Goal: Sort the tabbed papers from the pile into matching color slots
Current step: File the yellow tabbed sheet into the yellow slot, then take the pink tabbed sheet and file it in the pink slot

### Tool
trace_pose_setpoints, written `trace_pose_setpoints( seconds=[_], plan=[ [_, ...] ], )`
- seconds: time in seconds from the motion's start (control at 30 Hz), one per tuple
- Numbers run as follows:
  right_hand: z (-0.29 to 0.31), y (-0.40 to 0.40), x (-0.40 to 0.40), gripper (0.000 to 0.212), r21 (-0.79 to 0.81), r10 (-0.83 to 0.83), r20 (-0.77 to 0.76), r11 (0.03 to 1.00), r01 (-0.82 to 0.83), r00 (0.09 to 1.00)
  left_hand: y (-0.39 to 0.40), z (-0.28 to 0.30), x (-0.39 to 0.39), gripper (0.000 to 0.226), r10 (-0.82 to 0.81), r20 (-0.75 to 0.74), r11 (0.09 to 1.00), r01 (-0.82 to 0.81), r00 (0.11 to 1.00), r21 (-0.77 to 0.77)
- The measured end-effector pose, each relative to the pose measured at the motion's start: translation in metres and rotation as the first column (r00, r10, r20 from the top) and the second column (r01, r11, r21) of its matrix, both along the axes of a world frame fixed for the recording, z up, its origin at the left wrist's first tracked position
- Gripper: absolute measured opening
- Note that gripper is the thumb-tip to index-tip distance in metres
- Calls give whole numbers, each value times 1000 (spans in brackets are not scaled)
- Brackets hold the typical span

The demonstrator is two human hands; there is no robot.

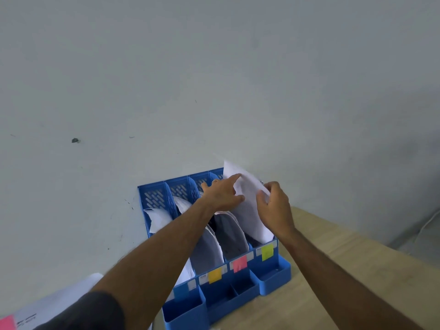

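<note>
A blue file rack [273, 275] with several slots stands against the wall. Its fronts carry colour tabs: blue [181, 291], orange [215, 275], pink [240, 263] and yellow-green [267, 252]. White papers curve inside each slot. Both hands hold one white sheet [247, 210] standing in the rightmost slot, above the yellow-green tab. My left hand [223, 194] pinches its upper left edge. My right hand [273, 206] grips its right edge. The sheet's own tab is hidden.
A pile of white papers [54, 303] lies at the lower left, one with a pink tab [7, 322]. The rack sits on a light wooden table [333, 258] whose right edge runs diagonally. A grey-white wall fills the background.
</note>
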State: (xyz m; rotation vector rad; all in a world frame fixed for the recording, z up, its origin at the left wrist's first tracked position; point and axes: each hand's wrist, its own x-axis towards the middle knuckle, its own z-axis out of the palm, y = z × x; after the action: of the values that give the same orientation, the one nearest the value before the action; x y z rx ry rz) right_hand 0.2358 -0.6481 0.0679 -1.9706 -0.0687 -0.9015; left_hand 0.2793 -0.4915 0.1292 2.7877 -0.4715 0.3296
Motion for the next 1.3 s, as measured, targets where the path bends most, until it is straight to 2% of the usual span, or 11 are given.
trace_pose_setpoints(
  seconds=[0.07, 0.17, 0.3, 0.37, 0.5, 0.67, 0.8, 0.97, 1.17, 1.23, 1.3],
  plan=[
    [-7, -4, 4, 14, -20, -65, -84, 998, 64, 994, 3, 2, 1, 67, 11, 14, 1000, -11, 1000, 5],
    [-20, -10, 8, 16, -161, -153, -163, 979, 127, 975, 6, 4, 1, 93, 0, 14, 998, 1, 1000, -56],
    [-27, -15, 14, 21, -350, -219, -210, 927, 136, 953, 2, 6, -1, 108, -3, 88, 990, 15, 996, -143],
    [-27, -12, 15, 22, -373, -215, -235, 920, 116, 948, -1, 6, -2, 100, -28, 107, 991, 41, 994, -126],
    [-30, -5, 13, 18, -376, -248, -280, 917, 131, 928, -2, 4, 1, 60, -50, 139, 998, 45, 989, 42],
    [-33, -10, 13, 11, -405, -256, -358, 909, 98, 898, 5, -8, 8, 57, -119, 61, 986, 112, 991, 120],
    [-28, -5, -3, 16, -328, -217, -236, 935, 132, 947, 13, -4, 2, 58, -111, 83, 990, 103, 990, 100],
    [-13, 37, -31, 17, -230, -30, 49, 972, 41, 998, 46, -5, -34, 43, -182, 220, 982, 190, 958, -18],
    [-3, 124, -69, 13, -194, 300, 237, 947, -258, 924, 137, -13, -102, 14, -97, 483, 949, 228, 870, -220],
    [-4, 156, -86, 13, -236, 429, 259, 897, -374, 866, 181, -20, -132, 8, -26, 480, 954, 165, 877, -250],
    [-10, 186, -98, 11, -281, 529, 240, 840, -463, 814, 223, -29, -158, 5, 50, 396, 961, 64, 917, -268]
  ],
)
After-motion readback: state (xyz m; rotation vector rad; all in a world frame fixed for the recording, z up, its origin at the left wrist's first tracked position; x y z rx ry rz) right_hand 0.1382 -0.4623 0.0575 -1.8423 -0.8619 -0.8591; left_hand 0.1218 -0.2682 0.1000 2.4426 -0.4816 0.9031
